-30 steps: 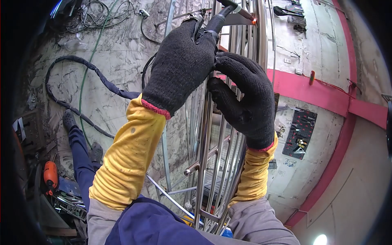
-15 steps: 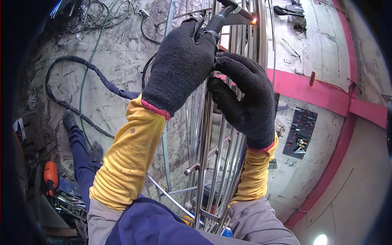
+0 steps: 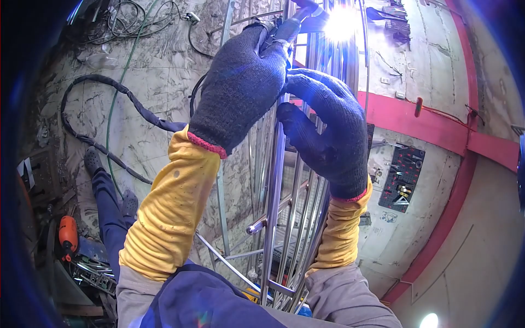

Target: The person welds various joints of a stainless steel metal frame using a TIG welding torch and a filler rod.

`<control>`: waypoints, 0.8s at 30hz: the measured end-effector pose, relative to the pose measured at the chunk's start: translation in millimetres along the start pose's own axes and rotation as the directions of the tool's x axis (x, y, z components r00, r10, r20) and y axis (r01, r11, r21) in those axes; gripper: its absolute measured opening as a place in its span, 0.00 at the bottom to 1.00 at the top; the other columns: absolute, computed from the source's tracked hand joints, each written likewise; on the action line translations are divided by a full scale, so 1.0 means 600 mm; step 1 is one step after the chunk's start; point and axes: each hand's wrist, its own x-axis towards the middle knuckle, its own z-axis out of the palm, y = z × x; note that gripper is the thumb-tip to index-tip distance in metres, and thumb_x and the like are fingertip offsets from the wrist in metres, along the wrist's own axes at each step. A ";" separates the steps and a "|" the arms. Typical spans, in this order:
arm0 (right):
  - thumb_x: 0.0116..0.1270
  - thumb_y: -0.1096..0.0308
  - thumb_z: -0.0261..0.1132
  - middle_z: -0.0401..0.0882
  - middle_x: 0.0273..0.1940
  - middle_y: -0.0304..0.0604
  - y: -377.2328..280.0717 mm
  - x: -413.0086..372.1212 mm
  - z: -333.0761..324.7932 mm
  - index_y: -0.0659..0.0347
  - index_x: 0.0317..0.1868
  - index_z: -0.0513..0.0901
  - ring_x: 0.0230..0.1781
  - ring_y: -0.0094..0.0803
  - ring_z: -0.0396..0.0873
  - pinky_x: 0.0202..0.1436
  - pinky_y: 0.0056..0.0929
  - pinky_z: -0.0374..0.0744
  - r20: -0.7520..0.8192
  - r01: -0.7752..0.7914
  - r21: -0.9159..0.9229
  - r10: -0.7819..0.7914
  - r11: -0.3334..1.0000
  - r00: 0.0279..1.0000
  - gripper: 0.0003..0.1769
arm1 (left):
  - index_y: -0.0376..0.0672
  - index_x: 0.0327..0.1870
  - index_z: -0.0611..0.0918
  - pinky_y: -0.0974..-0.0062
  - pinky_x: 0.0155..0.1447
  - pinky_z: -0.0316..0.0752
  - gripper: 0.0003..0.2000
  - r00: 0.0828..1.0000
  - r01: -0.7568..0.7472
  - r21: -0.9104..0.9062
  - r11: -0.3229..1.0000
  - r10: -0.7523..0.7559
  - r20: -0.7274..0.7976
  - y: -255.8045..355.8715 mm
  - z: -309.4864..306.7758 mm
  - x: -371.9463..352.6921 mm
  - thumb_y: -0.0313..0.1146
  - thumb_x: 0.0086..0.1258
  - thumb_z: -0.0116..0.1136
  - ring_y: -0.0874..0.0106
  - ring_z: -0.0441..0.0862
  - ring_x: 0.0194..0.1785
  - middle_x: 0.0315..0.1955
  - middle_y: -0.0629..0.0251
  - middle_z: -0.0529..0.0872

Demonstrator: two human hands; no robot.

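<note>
Sparking welding torch (image 3: 293, 23) gripped in left hand (image 3: 240, 90); right hand (image 3: 331, 139) clasps steel frame (image 3: 273, 218).

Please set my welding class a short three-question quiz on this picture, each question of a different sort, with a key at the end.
1. True or false: a bright arc burns at the tip of the welding torch, against the steel bars.
2. The right hand sits close beside the left hand. Which one grips the torch? A. left B. right C. neither
3. In one word: what colour are the sleeves below the dark gloves?
Key: 1 true; 2 A; 3 yellow.
</note>
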 end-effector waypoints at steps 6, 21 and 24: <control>0.66 0.71 0.78 0.91 0.59 0.56 0.006 -0.007 -0.007 0.63 0.63 0.90 0.61 0.53 0.89 0.69 0.47 0.81 0.070 0.011 0.039 -0.014 0.999 0.997 0.24 | 0.32 0.47 0.86 0.53 0.47 0.84 0.17 0.998 0.017 0.014 1.000 -0.016 -0.060 -0.006 0.004 0.001 0.41 0.82 0.59 0.52 0.91 0.38 0.33 0.46 0.90; 0.67 0.68 0.78 0.93 0.51 0.48 0.007 -0.004 -0.002 0.59 0.54 0.92 0.52 0.50 0.91 0.61 0.46 0.84 -0.012 0.038 0.071 -0.038 0.997 0.999 0.16 | 0.30 0.46 0.86 0.50 0.46 0.83 0.19 0.998 -0.016 0.048 0.999 0.020 -0.066 -0.001 0.002 -0.001 0.43 0.81 0.60 0.46 0.90 0.39 0.34 0.42 0.89; 0.65 0.71 0.77 0.91 0.59 0.55 0.006 -0.006 -0.008 0.63 0.62 0.90 0.61 0.53 0.89 0.68 0.47 0.81 0.071 0.012 0.065 -0.016 0.998 0.997 0.24 | 0.30 0.46 0.86 0.51 0.47 0.83 0.19 0.997 0.069 0.004 0.998 -0.069 -0.031 -0.002 0.001 -0.004 0.43 0.81 0.60 0.45 0.90 0.39 0.33 0.43 0.89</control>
